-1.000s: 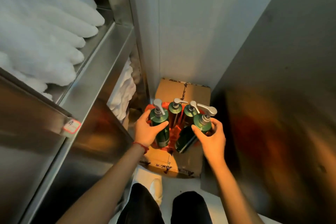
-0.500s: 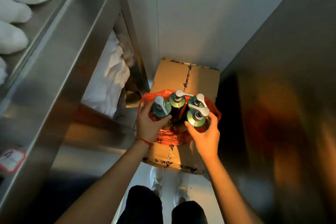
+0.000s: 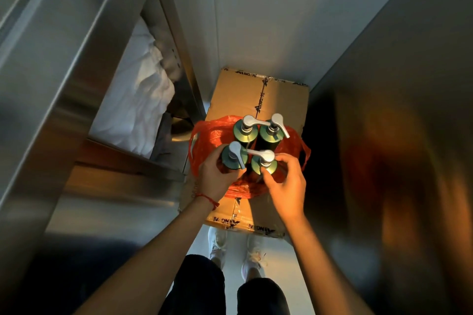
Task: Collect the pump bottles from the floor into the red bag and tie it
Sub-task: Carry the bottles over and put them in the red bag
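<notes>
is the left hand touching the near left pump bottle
Touching. The head view shows the left hand wrapped around the near-left pump bottle, fingers against its side with no gap, as it stands in the red bag.

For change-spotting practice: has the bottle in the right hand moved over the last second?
Yes: near-right bottle, leaning before, now stands upright over the cardboard box.

Green pump bottles (silvery pumps), red bag, brown carton with seemingly black-printed tape.
</notes>
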{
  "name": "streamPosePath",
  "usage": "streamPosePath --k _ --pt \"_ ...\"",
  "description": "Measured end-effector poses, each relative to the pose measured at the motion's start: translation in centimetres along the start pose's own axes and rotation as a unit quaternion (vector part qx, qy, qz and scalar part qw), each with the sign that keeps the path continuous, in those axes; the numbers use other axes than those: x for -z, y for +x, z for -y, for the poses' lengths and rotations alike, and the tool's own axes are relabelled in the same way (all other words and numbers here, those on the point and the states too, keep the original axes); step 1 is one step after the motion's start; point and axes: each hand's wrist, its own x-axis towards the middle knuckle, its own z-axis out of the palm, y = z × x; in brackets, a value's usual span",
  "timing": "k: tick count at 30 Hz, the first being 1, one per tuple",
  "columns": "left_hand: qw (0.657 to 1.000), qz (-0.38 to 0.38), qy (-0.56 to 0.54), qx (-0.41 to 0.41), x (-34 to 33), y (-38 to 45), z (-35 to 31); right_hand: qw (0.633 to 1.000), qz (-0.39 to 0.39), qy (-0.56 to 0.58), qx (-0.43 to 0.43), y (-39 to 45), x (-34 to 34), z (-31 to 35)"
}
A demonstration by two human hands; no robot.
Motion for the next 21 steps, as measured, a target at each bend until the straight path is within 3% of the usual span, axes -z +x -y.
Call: streamPosePath --k 12,21 --pt "0.998 0.035 0.051 -0.001 0.4 -0.6 0.4 1.0 -0.001 -0.006 0.014 -1.0 0.5 -0.6" --pt "0.998 0.055 0.008 0.03 1.2 -1.6 0.0 1.0 -0.002 0.013 -0.013 -1.9 1.7 -0.7"
